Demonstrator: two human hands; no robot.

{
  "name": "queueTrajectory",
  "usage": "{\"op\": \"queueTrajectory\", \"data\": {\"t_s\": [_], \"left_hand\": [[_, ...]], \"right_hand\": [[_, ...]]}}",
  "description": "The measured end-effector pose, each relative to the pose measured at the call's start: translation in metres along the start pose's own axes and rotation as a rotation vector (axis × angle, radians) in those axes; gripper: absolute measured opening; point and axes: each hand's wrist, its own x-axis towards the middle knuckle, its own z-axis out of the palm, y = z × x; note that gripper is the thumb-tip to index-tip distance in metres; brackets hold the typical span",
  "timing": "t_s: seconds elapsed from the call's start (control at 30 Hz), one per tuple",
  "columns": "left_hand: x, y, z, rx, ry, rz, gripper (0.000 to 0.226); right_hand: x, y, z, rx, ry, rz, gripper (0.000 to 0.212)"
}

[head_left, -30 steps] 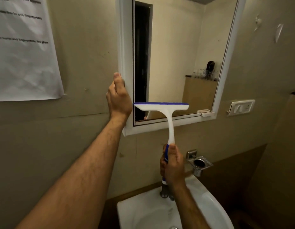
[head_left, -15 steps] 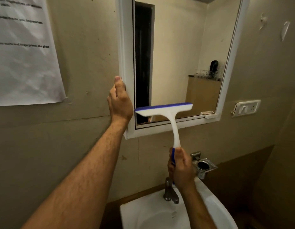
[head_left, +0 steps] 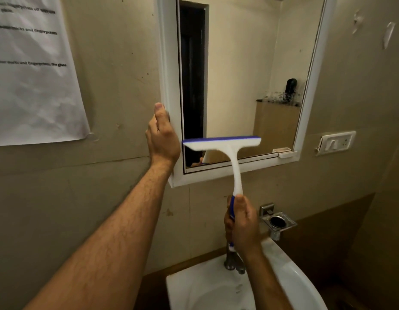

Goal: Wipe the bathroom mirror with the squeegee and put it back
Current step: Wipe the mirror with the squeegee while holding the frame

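Note:
A white-framed mirror (head_left: 238, 74) hangs on the beige wall. My left hand (head_left: 162, 136) grips the frame's left edge near its lower corner. My right hand (head_left: 242, 222) is closed around the blue grip of a white squeegee (head_left: 235, 166). The squeegee stands upright, its blue-edged blade level across the lower left part of the glass, close to the bottom frame. The blade's reflection shows just beneath it in the mirror.
A white sink (head_left: 290, 276) with a metal tap (head_left: 233, 261) sits below. A steel soap holder (head_left: 278, 222) is fixed to the wall at the right, a switch plate (head_left: 336, 143) above it. A printed paper sheet (head_left: 31, 70) hangs at the left.
The squeegee blade has stayed low on the glass, levelling out from a slight tilt. My left hand keeps its hold on the frame. The view shifted slightly.

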Motion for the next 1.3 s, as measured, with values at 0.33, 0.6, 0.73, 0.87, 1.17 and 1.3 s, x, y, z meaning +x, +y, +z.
{"op": "queueTrajectory", "data": {"t_s": [0.33, 0.6, 0.73, 0.87, 1.17, 1.3], "left_hand": [[-0.001, 0.004, -0.001, 0.000, 0.010, 0.046, 0.040], [-0.002, 0.004, 0.001, -0.005, 0.028, 0.059, 0.041], [-0.001, 0.003, 0.000, 0.009, 0.032, 0.076, 0.043], [0.000, 0.002, -0.001, -0.007, -0.025, 0.050, 0.044], [-0.002, 0.002, 0.000, 0.012, 0.052, 0.072, 0.038], [-0.003, 0.004, 0.000, -0.009, 0.045, 0.105, 0.037]], "right_hand": [[0.007, -0.019, -0.008, -0.047, -0.018, -0.046, 0.046], [-0.011, 0.013, -0.021, -0.078, -0.030, 0.006, 0.039], [-0.020, 0.021, -0.022, -0.098, -0.019, 0.025, 0.038], [-0.003, -0.007, -0.019, -0.100, -0.025, -0.018, 0.039], [-0.020, 0.024, -0.012, -0.027, 0.006, 0.039, 0.041], [-0.018, 0.024, -0.021, -0.090, 0.005, 0.020, 0.041]]}}
